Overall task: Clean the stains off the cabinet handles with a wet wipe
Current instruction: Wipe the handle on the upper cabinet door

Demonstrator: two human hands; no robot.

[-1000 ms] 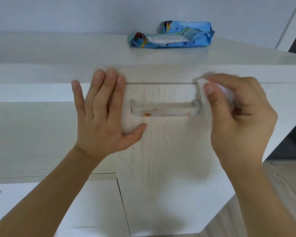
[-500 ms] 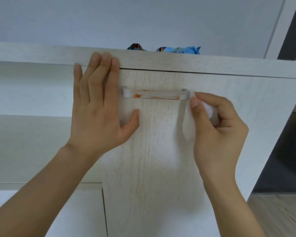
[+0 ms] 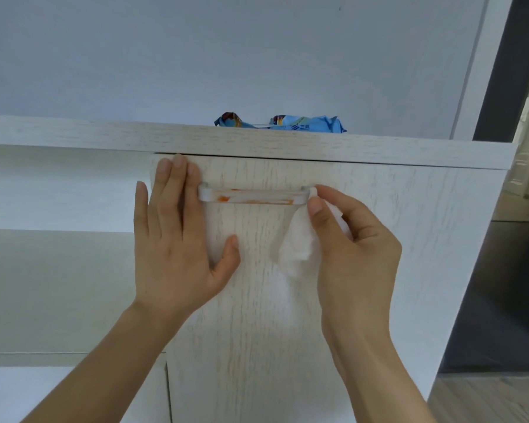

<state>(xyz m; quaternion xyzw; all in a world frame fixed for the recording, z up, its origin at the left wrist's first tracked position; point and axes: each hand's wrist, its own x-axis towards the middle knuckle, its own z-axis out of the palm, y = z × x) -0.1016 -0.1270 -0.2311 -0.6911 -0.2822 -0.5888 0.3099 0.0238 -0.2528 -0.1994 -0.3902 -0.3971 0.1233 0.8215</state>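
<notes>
A white bar handle (image 3: 252, 196) runs across the top of a pale wood-grain cabinet door (image 3: 257, 315). Orange-red stains streak the handle's front, strongest near its left end and along the lower right. My right hand (image 3: 353, 248) pinches a white wet wipe (image 3: 298, 248) at the handle's right end, the wipe hanging below my thumb. My left hand (image 3: 177, 236) lies flat on the door, fingers spread, fingertips just left of the handle.
A blue pack of wet wipes (image 3: 290, 125) lies on the cabinet top (image 3: 104, 134), half hidden behind its front edge. A grey wall rises behind. A dark doorway and wooden floor (image 3: 489, 398) lie to the right. White lower panels sit at bottom left.
The view has dropped lower, so the cabinet top now hides most of the wipe pack. My right hand has brought the wipe up to the handle's right end. My left hand stays flat on the door.
</notes>
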